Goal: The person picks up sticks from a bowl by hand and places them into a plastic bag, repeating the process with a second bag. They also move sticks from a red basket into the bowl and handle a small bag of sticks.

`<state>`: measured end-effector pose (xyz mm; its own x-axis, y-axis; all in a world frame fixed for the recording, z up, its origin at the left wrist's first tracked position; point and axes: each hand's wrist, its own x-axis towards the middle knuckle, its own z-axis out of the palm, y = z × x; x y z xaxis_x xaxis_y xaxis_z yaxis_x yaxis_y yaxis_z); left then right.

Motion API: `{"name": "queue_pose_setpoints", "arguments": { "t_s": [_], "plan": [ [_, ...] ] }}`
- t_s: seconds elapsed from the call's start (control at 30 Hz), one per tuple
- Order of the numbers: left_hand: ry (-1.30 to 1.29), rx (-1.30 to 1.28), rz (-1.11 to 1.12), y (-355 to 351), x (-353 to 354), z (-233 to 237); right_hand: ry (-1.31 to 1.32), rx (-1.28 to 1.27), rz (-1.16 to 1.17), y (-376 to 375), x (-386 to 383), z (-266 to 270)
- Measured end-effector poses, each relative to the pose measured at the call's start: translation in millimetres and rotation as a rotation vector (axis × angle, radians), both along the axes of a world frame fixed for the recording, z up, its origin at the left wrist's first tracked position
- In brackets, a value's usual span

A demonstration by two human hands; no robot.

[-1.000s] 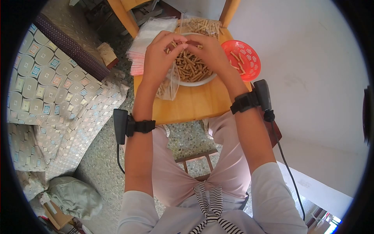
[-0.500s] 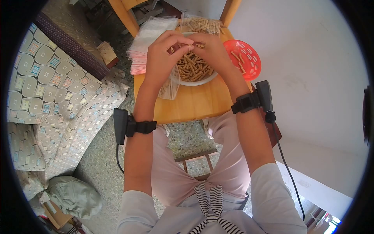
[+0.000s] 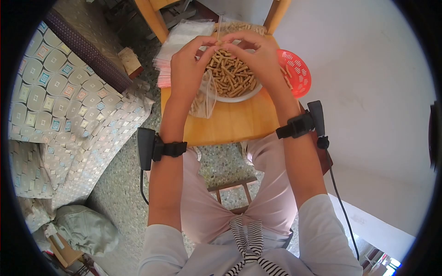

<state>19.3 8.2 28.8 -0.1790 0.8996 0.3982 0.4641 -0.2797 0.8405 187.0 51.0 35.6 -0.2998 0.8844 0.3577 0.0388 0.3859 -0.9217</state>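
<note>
A white bowl [image 3: 230,99] full of short brown sticks [image 3: 232,76] stands on the wooden chair seat. Over its far side my left hand [image 3: 191,60] and my right hand [image 3: 255,50] meet, thumbs and fingers pinched together at the tips. Something small and tan shows between the fingertips, too small to name. A clear plastic bag holding some sticks [image 3: 202,103] leans against the bowl near my left wrist. Behind my hands lies another clear bag of sticks [image 3: 241,28], partly hidden by my right hand.
Left of the bowl lies a stack of flat clear bags [image 3: 172,48] with red edges. A red plastic basket [image 3: 300,73] with a few sticks sits at the right. The chair back [image 3: 154,20] rises at the far side, and a white wall [image 3: 363,92] stands to the right.
Both hands have moved slightly up and left, still pinched together, uncovering more sticks in the bowl. My right hand now covers part of the red basket.
</note>
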Motion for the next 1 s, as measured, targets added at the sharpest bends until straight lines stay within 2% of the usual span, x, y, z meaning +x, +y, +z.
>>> {"name": "queue_pose_setpoints", "arguments": {
  "t_s": [0.07,0.17,0.47,0.67,0.73,0.77,0.83,0.87,0.93,1.0],
  "plan": [
    [0.023,0.011,-0.021,1.1,-1.2,-3.4,-0.032,0.199,0.021,-3.0,-4.5,-0.1],
    [0.127,-0.018,-0.024,0.4,-1.8,-5.1,-0.059,0.344,0.038,-1.9,-7.0,-2.3],
    [0.168,-0.005,-0.047,-1.4,1.5,-3.0,-0.148,0.37,-0.014,-1.9,-6.5,-2.8],
    [0.193,0.03,-0.088,0.6,-2.9,-5.8,-0.114,0.312,-0.093,-3.3,-7.0,-1.3],
    [0.408,-0.04,-0.032,-6.3,-8.7,-0.6,-0.13,0.304,-0.101,-2.0,-3.2,0.0],
    [0.408,-0.041,-0.033,-7.8,-14.4,-2.8,-0.144,0.296,-0.109,-1.8,-0.8,0.7],
    [0.26,-0.421,-0.214,-10.9,-24.3,-3.2,-0.174,0.237,-0.082,-0.3,3.5,0.5],
    [0.267,-0.423,-0.212,-14.4,-24.6,-5.7,-0.201,0.178,-0.052,-0.1,3.0,-0.2],
    [0.314,-0.594,-0.241,-24.1,-18.2,0.0,-0.192,0.151,-0.02,-3.8,-0.6,-0.8],
    [0.408,-0.573,-0.26,-20.5,-20.7,-2.7,-0.189,0.125,-0.004,-4.7,-2.1,-1.5]
  ]
}}
